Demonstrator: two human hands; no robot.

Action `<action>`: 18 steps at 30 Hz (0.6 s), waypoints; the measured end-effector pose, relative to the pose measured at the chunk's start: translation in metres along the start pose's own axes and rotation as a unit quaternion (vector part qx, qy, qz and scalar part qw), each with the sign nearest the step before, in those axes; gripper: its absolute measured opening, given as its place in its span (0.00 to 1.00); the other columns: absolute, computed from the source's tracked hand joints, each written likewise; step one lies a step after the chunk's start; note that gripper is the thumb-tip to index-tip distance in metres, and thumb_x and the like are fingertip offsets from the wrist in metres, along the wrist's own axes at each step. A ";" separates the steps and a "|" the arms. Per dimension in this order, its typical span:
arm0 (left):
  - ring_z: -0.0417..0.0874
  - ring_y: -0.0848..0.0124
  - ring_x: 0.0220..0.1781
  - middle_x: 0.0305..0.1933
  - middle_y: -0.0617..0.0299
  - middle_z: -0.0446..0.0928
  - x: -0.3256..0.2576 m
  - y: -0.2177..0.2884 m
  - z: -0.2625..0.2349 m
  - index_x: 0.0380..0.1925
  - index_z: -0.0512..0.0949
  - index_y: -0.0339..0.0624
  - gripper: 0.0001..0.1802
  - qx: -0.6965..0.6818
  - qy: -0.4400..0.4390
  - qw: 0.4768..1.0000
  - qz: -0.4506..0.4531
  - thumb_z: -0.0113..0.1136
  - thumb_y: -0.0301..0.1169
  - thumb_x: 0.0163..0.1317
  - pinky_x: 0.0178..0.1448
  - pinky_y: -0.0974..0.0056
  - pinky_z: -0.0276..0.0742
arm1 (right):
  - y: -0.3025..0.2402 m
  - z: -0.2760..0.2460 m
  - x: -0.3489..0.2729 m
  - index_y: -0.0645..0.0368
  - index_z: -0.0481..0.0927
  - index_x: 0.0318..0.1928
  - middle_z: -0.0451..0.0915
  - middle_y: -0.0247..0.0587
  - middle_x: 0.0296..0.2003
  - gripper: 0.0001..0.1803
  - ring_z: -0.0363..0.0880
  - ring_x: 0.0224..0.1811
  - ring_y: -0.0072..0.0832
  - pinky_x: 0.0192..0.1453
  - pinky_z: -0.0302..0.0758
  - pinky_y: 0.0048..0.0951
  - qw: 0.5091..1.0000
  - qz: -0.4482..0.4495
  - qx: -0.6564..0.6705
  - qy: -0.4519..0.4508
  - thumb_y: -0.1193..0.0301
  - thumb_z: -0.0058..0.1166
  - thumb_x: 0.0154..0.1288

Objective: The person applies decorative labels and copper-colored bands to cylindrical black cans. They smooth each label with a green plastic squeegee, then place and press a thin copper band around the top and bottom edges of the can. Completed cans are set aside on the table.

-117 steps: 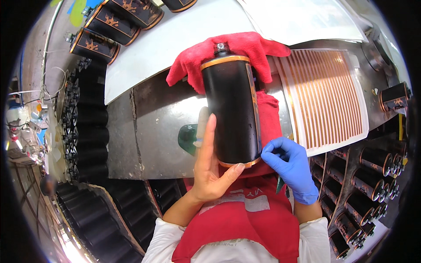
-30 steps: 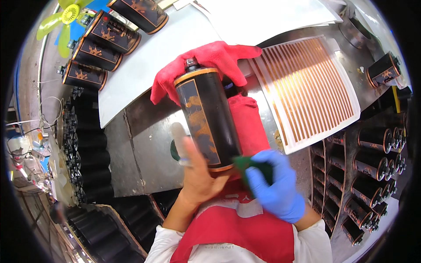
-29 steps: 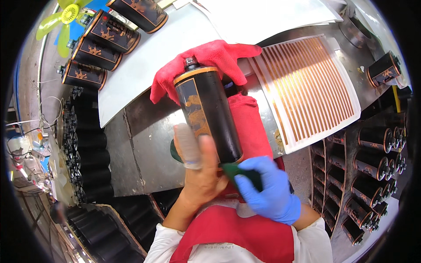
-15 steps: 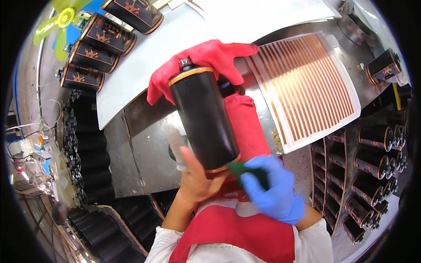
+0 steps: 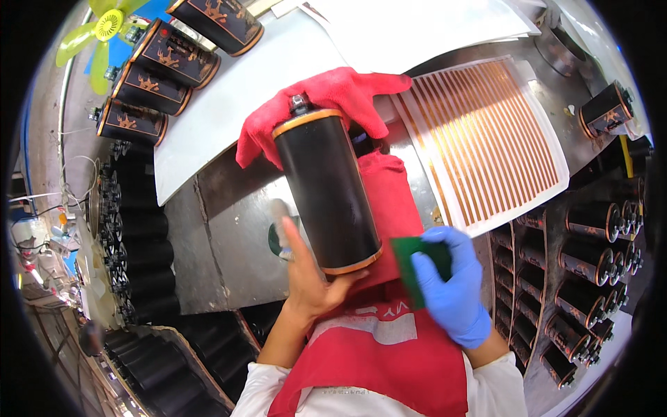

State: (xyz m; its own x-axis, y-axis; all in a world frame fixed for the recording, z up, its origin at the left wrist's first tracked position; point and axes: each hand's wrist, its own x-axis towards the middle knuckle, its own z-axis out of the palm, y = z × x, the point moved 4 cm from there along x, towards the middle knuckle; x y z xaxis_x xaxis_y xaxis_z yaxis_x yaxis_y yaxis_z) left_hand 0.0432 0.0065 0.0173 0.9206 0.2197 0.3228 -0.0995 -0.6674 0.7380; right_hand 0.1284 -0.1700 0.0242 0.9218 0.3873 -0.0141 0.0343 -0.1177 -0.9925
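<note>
Gripping black cylinder [image 5: 326,191], left hand [image 5: 313,278]; right hand [image 5: 451,288] pinching green pad [image 5: 410,267]; steel bench [image 5: 222,236].

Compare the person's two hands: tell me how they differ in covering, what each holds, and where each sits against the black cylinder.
The left hand is bare; the right hand wears a blue glove. The left hand props the lower end of the black cylinder from below, while the right hand grips a green pad. The left touches the cylinder's bottom rim; the right sits beside that rim, and contact there is unclear. Both are low in the picture, above the red apron.
</note>
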 end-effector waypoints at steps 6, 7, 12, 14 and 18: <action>0.76 0.48 0.54 0.57 0.37 0.68 0.005 -0.005 0.006 0.67 0.40 0.25 0.55 0.131 -0.040 0.990 0.038 0.70 0.27 0.48 0.59 0.56 0.69 | 0.006 0.014 -0.002 0.60 0.73 0.47 0.79 0.41 0.38 0.15 0.80 0.38 0.24 0.44 0.76 0.24 0.998 0.009 -0.029 -0.046 0.75 0.57 0.60; 0.77 0.50 0.52 0.55 0.40 0.71 0.000 -0.011 0.006 0.67 0.37 0.26 0.58 0.095 -0.039 0.994 0.025 0.70 0.25 0.46 0.56 0.57 0.72 | 0.018 0.010 -0.001 0.61 0.73 0.47 0.79 0.42 0.39 0.15 0.79 0.39 0.23 0.45 0.76 0.24 0.998 0.058 -0.023 -0.030 0.76 0.57 0.60; 0.80 0.53 0.51 0.52 0.44 0.75 -0.002 -0.013 0.000 0.67 0.32 0.27 0.60 -0.025 -0.020 0.999 -0.007 0.70 0.23 0.46 0.57 0.60 0.72 | 0.018 0.001 0.001 0.63 0.71 0.48 0.77 0.40 0.38 0.15 0.77 0.42 0.23 0.48 0.73 0.23 0.999 0.042 -0.025 -0.004 0.76 0.57 0.60; 0.80 0.53 0.51 0.52 0.44 0.75 0.013 0.011 -0.003 0.67 0.32 0.26 0.60 0.083 0.015 0.996 0.017 0.69 0.24 0.47 0.57 0.59 0.72 | 0.008 0.005 -0.001 0.62 0.72 0.48 0.78 0.39 0.38 0.15 0.77 0.40 0.22 0.47 0.74 0.23 1.000 -0.007 0.001 -0.003 0.76 0.57 0.60; 0.79 0.51 0.52 0.53 0.43 0.75 0.014 0.002 0.002 0.67 0.33 0.25 0.59 0.101 -0.065 0.991 0.061 0.70 0.26 0.47 0.57 0.59 0.72 | 0.010 0.015 -0.004 0.61 0.73 0.46 0.79 0.40 0.38 0.15 0.79 0.40 0.23 0.46 0.75 0.24 0.996 0.048 0.026 -0.066 0.75 0.59 0.59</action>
State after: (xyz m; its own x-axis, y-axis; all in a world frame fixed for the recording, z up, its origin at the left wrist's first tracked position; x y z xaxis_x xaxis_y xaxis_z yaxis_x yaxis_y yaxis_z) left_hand 0.0570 0.0066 0.0224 0.9488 0.0441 0.3128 -0.1469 -0.8150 0.5605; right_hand 0.1195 -0.1590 0.0120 0.8614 0.4932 -0.1215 -0.0743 -0.1142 -0.9907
